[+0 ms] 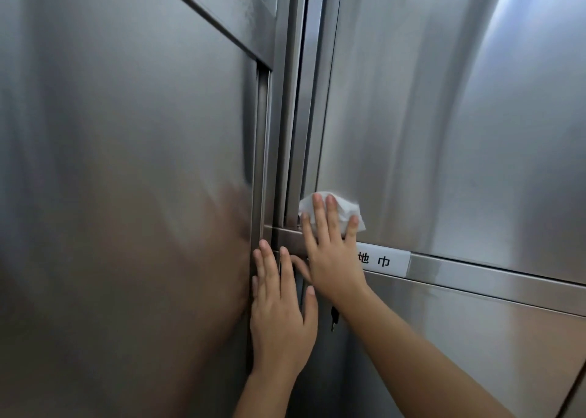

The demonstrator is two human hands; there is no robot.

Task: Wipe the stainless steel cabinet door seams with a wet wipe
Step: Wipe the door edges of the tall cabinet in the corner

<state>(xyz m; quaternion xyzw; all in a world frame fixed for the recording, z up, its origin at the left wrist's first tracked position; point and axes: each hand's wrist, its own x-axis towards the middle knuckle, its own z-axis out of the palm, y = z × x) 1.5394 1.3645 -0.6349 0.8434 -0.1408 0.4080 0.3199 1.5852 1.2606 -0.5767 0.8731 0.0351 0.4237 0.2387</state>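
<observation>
My right hand (333,252) presses a crumpled white wet wipe (344,209) flat against the lower left corner of the upper right stainless steel door (444,116), right beside the vertical seam (293,148). Its fingers are straight and spread over the wipe. My left hand (279,309) lies flat with straight fingers on the steel frame below, its fingertips at the horizontal rail (475,271) where it meets the left door's edge.
A large steel door (126,163) fills the left side and reflects my arm. A white label with black characters (380,260) is fixed on the horizontal rail. A dark key or latch (334,317) hangs under my right wrist.
</observation>
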